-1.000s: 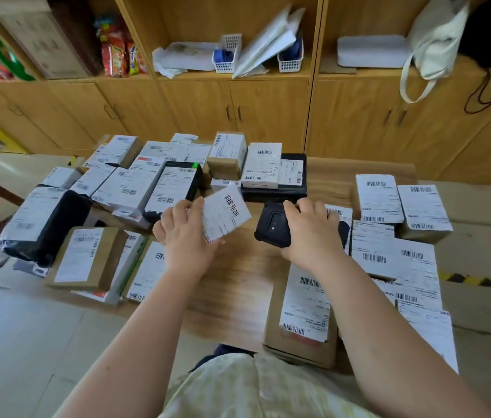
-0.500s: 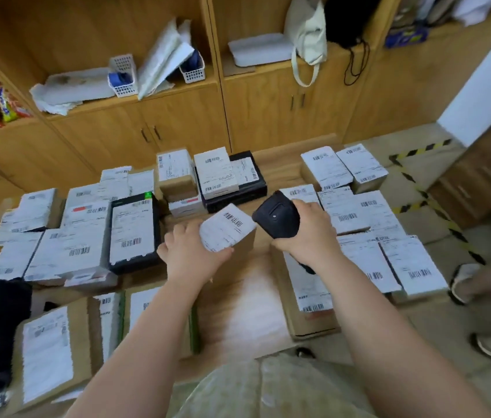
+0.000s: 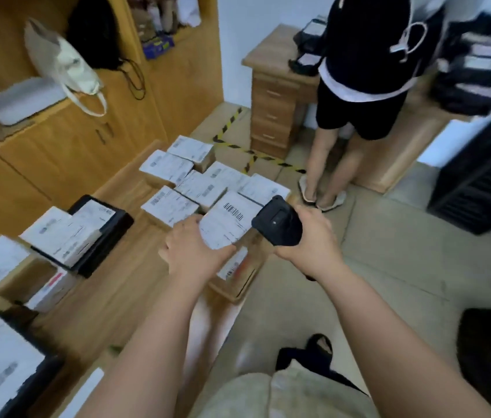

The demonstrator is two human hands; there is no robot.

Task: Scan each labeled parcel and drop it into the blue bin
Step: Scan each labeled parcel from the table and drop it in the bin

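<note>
Centre frame, the left hand [image 3: 196, 248] has its grip closed on the near-left edge of a small flat parcel with a white printed label [image 3: 226, 226]. It is held up over the right end of the light wooden worktop [image 3: 135, 267]. The right hand [image 3: 313, 241] has its grip wrapped round a black handheld scanner [image 3: 277, 221], whose head sits just beside the label's right edge; whether they touch I cannot tell.

The likeliest fault is a wrong or missed read. The barcode lies along the label's upper part while the scanner sits beside it rather than facing it. A cluster of other white-labelled cardboard parcels [image 3: 196, 176] lies directly behind, so the beam may catch one of those instead.

The parcel is held by one edge only, so a quick swing could let it slip. The blue bin is not in view, so the drop must be aimed once it is found. A standing person in black shorts [image 3: 361, 116], upper right, is near enough to be in the way.
</note>
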